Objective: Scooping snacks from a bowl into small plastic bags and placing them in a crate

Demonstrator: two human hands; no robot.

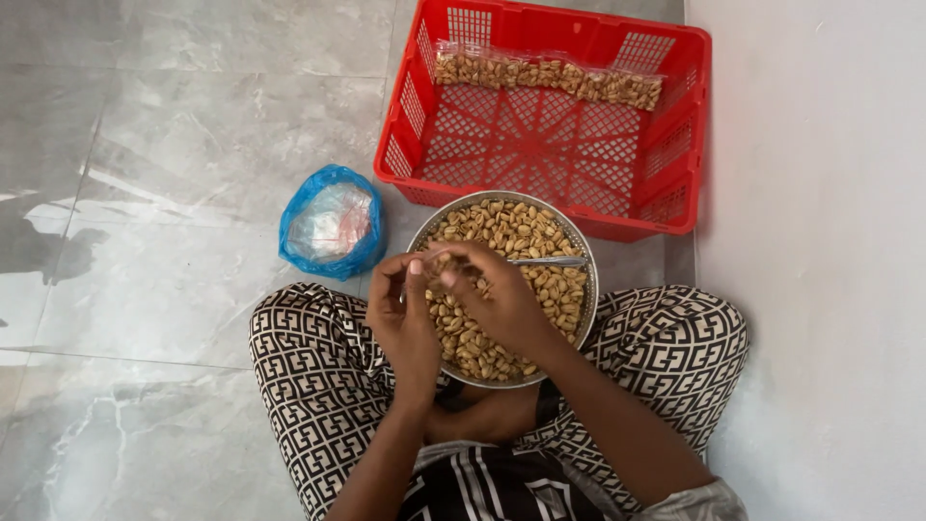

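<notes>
A round metal bowl (580, 253) full of shelled peanuts rests between my crossed legs on the floor. My left hand (403, 314) and my right hand (498, 292) meet over the bowl's left side, fingertips pinched together on a small clear plastic bag (439, 262) that is hard to make out. A metal spoon (550, 260) lies on the peanuts just right of my right hand.
A red plastic crate (540, 145) stands beyond the bowl, with a row of filled clear peanut packets (545, 73) along its far wall. A blue plastic bag (330, 223) holding clear bags lies left of the bowl. A white wall runs along the right. The floor is grey marble tile.
</notes>
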